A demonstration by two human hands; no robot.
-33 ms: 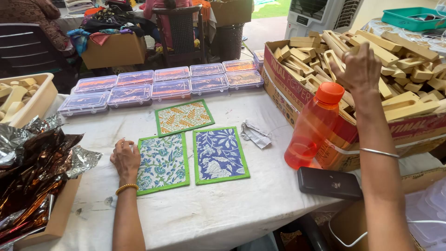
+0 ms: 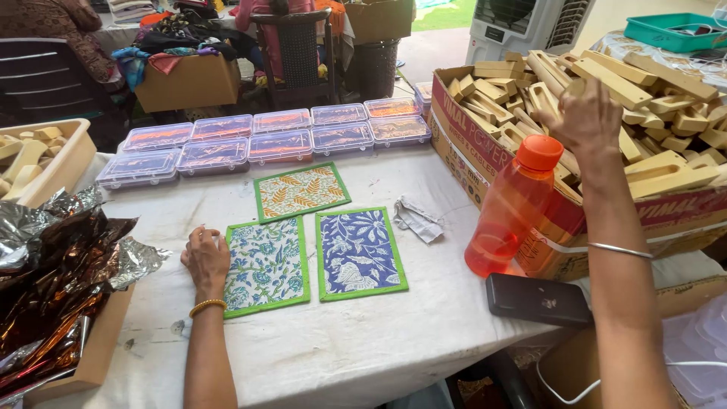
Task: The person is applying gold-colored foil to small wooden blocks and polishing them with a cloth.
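White-clothed worktop [image 2: 341, 333] carried my flat left hand [image 2: 206, 257] beside the mat [image 2: 266, 263]; my right fingers [image 2: 587, 113] curled among wooden blocks [image 2: 644, 91].

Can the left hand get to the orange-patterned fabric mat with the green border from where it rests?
Probably yes. The left hand rests on the white cloth beside the teal floral mat; the orange-patterned mat lies just beyond, flat and uncovered, with nothing standing between.

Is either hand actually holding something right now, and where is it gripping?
Left hand rests flat at the floral mat's edge, holding nothing. Right hand reaches among the wooden pieces; any grip is hidden.
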